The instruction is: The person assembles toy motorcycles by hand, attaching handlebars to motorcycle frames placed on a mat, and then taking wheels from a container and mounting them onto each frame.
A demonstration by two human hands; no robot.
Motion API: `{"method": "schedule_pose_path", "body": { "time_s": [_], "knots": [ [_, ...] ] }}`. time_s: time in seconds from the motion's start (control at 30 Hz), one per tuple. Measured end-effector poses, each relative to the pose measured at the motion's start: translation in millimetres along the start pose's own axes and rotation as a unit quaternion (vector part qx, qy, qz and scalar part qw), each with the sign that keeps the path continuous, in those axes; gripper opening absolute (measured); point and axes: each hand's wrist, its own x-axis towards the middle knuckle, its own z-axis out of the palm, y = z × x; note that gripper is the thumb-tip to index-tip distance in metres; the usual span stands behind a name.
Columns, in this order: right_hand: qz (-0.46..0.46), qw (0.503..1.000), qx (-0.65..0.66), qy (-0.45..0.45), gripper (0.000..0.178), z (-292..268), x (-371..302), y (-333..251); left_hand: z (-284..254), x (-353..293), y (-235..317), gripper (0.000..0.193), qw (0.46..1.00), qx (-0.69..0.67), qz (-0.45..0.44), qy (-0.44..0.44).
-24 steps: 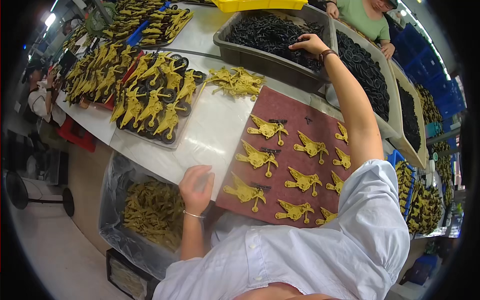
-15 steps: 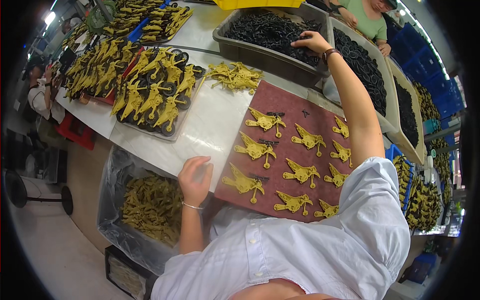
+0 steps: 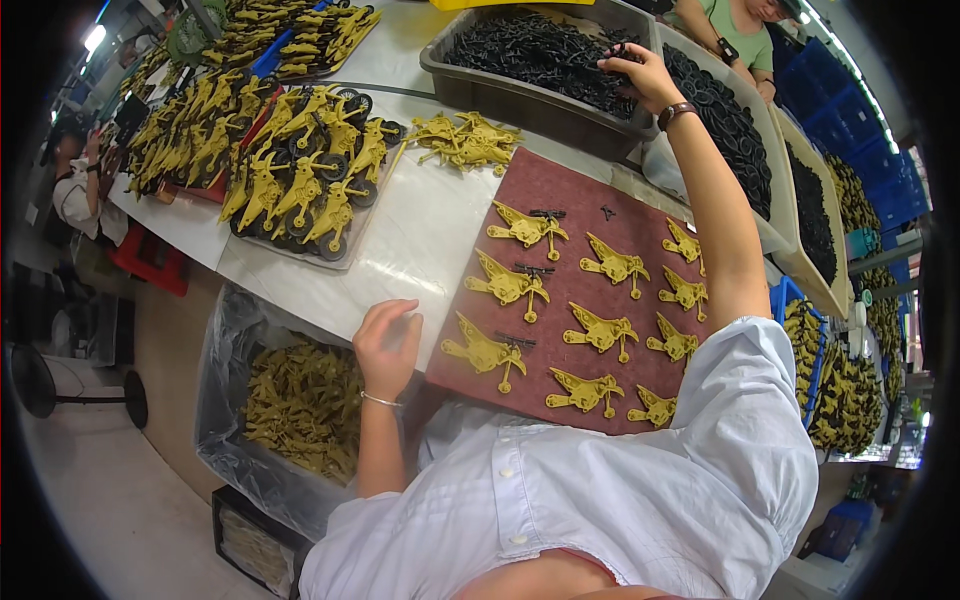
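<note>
My right hand (image 3: 645, 76) is over the grey bin (image 3: 540, 106) of small black plastic parts (image 3: 520, 55). Its fingers are pinched together, with a bit of black part showing at the tips. My left hand (image 3: 388, 345) rests by the table edge, fingers loosely curved and thumb apart, holding nothing. Yellow plastic motorbike-shaped pieces (image 3: 600, 331) lie in columns on a dark red mat (image 3: 545, 185). Each piece in the left column has a black handlebar-like part (image 3: 533, 269) at its upper right. One small black part (image 3: 607, 212) lies alone near the mat's top.
Loose yellow pieces (image 3: 462, 142) are heaped beyond the mat, left of the bin. A tray of yellow toys with black wheels (image 3: 300, 200) stands further left. A plastic-lined box of yellow pieces (image 3: 300, 400) sits below the table. Another bin holds black rings (image 3: 735, 140); a co-worker (image 3: 745, 45) is behind.
My right hand has lifted slightly and shifted right over the black parts, and a piece now shows at its fingertips. My left hand has hardly moved. The view has shifted slightly.
</note>
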Motion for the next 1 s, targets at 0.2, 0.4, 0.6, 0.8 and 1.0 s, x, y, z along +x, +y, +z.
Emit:
{"method": "schedule_pose_path", "body": {
  "time_s": [0.2, 0.4, 0.6, 0.8, 1.0],
  "knots": [
    [-0.064, 0.992, 0.106, -0.016, 0.017, 7, -50, -26, 3, 0, -3, 0.015, 0.999, -0.043, -0.028, 0.014],
    [-0.169, 0.966, -0.031, -0.194, 0.017, 44, -90, -18, 4, 19, 1, 0.012, 0.984, -0.137, -0.115, 0.012],
    [-0.262, 0.891, -0.206, -0.307, 0.023, 76, -85, 27, 27, 69, 38, 0.012, 0.989, -0.07, 0.059, -0.119],
    [-0.315, 0.879, -0.192, -0.303, 0.027, 90, -72, 53, 40, 73, 46, 0.015, 0.975, -0.086, 0.082, -0.19],
    [-0.356, 0.859, -0.247, -0.275, 0.031, 93, -80, 57, 35, 68, 37, 0.015, 0.976, -0.083, 0.052, -0.193]
  ]
}}
